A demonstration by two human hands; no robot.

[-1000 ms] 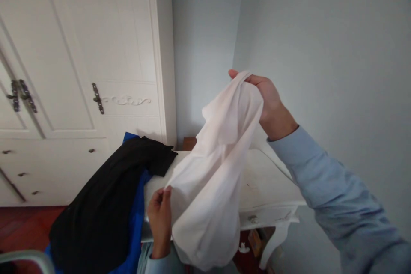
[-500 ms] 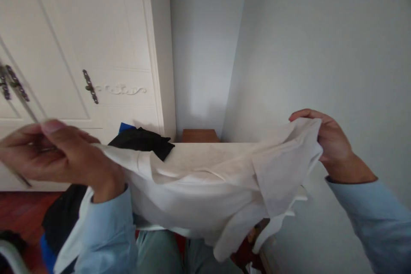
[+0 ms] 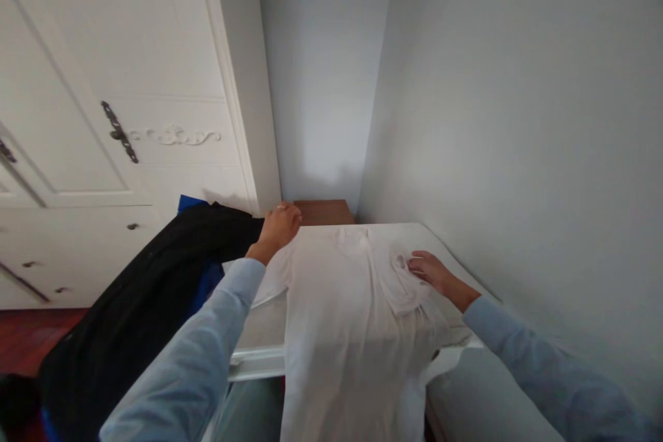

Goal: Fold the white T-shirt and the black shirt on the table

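Observation:
A white short-sleeved T-shirt (image 3: 331, 304) lies spread over the white table (image 3: 263, 328), its collar toward the far edge and its lower part hanging over the near edge. My left hand (image 3: 281, 226) is at the shirt's far left shoulder, fingers loosely bent, with no cloth seen lifted in them. On the other side my right hand (image 3: 429, 271) is open, its fingertips at the bunched right sleeve. Whether the left fingertips touch the cloth is hidden.
Black clothing (image 3: 150, 290) with blue parts is heaped on the table's left side and hangs down. A white wardrobe (image 3: 176, 69) stands at the left. The grey wall (image 3: 497, 131) borders the table's right side. Behind the table is a brown wooden box-like piece (image 3: 325, 213).
The T-shirt was held up stretched between both hands; now it lies on the table. Both hands have moved inward and away from me, and the cloth has left the right hand's grip.

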